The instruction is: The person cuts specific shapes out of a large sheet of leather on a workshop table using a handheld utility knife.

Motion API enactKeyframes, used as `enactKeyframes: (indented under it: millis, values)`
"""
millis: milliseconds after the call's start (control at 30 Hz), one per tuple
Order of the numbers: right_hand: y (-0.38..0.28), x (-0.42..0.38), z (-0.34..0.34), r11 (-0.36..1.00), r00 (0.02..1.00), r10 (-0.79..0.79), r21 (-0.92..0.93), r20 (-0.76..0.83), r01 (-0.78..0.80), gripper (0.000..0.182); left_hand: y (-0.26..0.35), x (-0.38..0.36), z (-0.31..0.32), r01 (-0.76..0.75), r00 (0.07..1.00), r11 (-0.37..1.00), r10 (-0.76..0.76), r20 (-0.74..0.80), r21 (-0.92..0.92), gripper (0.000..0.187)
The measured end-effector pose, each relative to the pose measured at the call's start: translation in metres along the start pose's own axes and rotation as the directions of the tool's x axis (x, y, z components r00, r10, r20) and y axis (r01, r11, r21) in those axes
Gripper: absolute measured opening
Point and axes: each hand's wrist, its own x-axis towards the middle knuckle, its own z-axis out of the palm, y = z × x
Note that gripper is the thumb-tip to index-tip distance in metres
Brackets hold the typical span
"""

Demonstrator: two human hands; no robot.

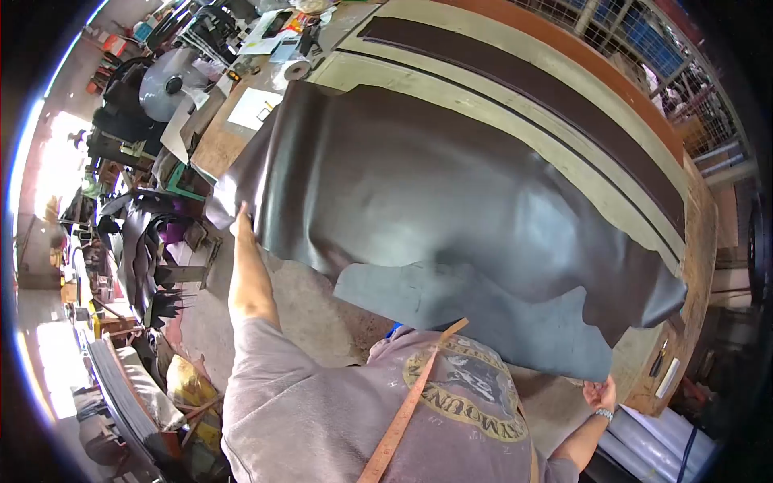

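A large dark brown leather hide [403,161] lies across the worktable and hangs over its near edge. The near part is folded back, showing a grey-blue underside [483,310]. At the hide's left end, my left hand [241,221] grips the edge, thumb on top and the other fingers hidden beneath. My right hand [598,393], a watch on its wrist, is closed at the lower right corner of the grey flap. An orange-brown measuring tape [411,406] hangs over the shirt.
Along the table's far side lies a long dark brown strip [523,97]. Papers [255,109] and a tape roll [297,70] sit at the far left, near a fan [171,84]. A white bar [667,378] rests at right above plastic-wrapped rolls [660,443].
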Motion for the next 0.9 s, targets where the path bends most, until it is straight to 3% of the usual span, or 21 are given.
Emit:
enactKeyframes:
  millis: [67,133,167,233,267,300,333,400,433,467,500,533,567,633,667,700,733,767,800,833,900]
  values:
    - [0.009,-0.001,-0.010,0.999,0.999,0.037,0.030,-0.020,-0.037,0.017,0.021,-0.028,0.003,-0.016,0.999,0.936,-0.002,-0.050,-0.350,0.056]
    - [0.015,0.045,-0.043,0.997,0.997,0.029,0.072,-0.070,-0.024,0.018,0.048,0.009,-0.008,-0.184,0.983,0.821,0.151,-0.105,-0.540,0.038]
    - [0.017,0.047,-0.036,0.999,0.993,0.020,0.047,-0.113,-0.015,0.020,0.072,0.014,-0.010,-0.146,0.981,0.868,0.063,-0.185,-0.475,0.036]
    - [0.027,0.040,-0.023,1.000,0.977,0.007,0.008,-0.212,-0.005,0.023,0.075,0.039,-0.015,-0.502,0.846,0.846,0.438,-0.305,-0.180,0.048]
    - [0.038,0.051,-0.019,0.993,0.984,0.003,0.117,-0.178,0.018,0.028,0.083,0.031,-0.032,-0.297,0.922,0.674,0.387,0.020,0.676,0.074]
    - [0.051,0.045,-0.019,0.988,0.987,-0.130,0.075,-0.093,0.137,0.033,0.090,0.024,-0.048,-0.298,0.893,-0.185,0.292,0.342,0.936,0.102]
    - [0.068,0.048,-0.025,0.969,0.970,-0.242,0.041,-0.015,0.243,0.037,0.070,0.033,-0.044,-0.352,0.838,-0.349,0.296,0.458,0.869,0.095]
    - [0.077,0.028,-0.004,0.960,0.973,-0.225,0.156,-0.052,0.231,0.036,0.021,0.067,-0.052,-0.491,0.788,-0.079,0.385,0.481,0.867,0.085]
    - [0.071,0.016,0.012,0.974,0.985,-0.150,0.157,-0.087,0.162,0.037,-0.003,0.088,-0.057,-0.549,0.791,0.163,0.418,0.447,0.820,0.080]
    - [0.071,0.007,0.023,0.972,0.975,-0.194,0.111,-0.106,0.205,0.056,-0.008,0.092,-0.048,-0.498,0.865,0.512,0.351,0.359,0.700,0.073]
    - [0.058,-0.021,0.055,0.979,0.940,-0.072,0.156,-0.334,0.130,0.085,-0.008,0.073,-0.034,-0.089,0.977,0.967,0.037,0.210,0.240,0.068]
    - [0.061,-0.013,0.044,0.959,0.974,-0.095,0.243,-0.208,0.145,0.106,-0.007,0.055,-0.021,0.142,0.975,0.990,-0.144,0.169,0.019,0.064]
    - [0.058,-0.044,0.067,0.952,0.959,-0.132,0.239,-0.249,0.193,0.107,-0.006,0.046,-0.014,0.222,0.967,0.975,-0.219,0.127,-0.010,0.062]
    - [0.046,-0.094,0.132,0.948,0.920,-0.244,0.125,-0.306,0.292,0.109,-0.009,0.036,-0.011,0.079,0.992,0.791,-0.003,-0.126,0.607,0.085]
    - [0.049,-0.106,0.150,0.939,0.890,-0.317,0.022,-0.328,0.342,0.111,-0.001,-0.014,0.002,-0.068,0.893,0.686,0.367,-0.263,0.725,0.094]
    - [0.059,-0.111,0.159,0.922,0.856,-0.382,-0.082,-0.348,0.378,0.114,-0.004,-0.032,0.012,-0.234,0.810,0.517,0.572,-0.129,0.824,0.094]
    - [0.067,-0.106,0.159,0.910,0.825,-0.406,-0.094,-0.392,0.403,0.114,0.035,-0.111,0.022,-0.447,0.823,0.442,0.543,0.165,0.778,0.080]
    - [0.071,-0.095,0.155,0.896,0.791,-0.433,-0.111,-0.433,0.430,0.114,0.068,-0.198,0.034,-0.808,0.545,0.306,0.713,0.442,0.504,0.060]
    - [0.075,-0.087,0.151,0.878,0.752,-0.464,-0.135,-0.467,0.459,0.116,0.069,-0.250,0.051,-0.940,0.307,0.141,0.743,0.595,0.309,0.049]
    - [0.079,-0.085,0.149,0.871,0.748,-0.470,-0.109,-0.468,0.479,0.113,0.064,-0.309,0.062,-0.989,0.133,0.137,0.738,0.662,0.047,0.047]
    - [0.092,-0.070,0.146,0.718,0.642,-0.625,-0.003,-0.444,0.696,0.108,0.057,-0.416,0.075,-0.944,-0.123,0.225,0.445,0.887,-0.243,0.051]
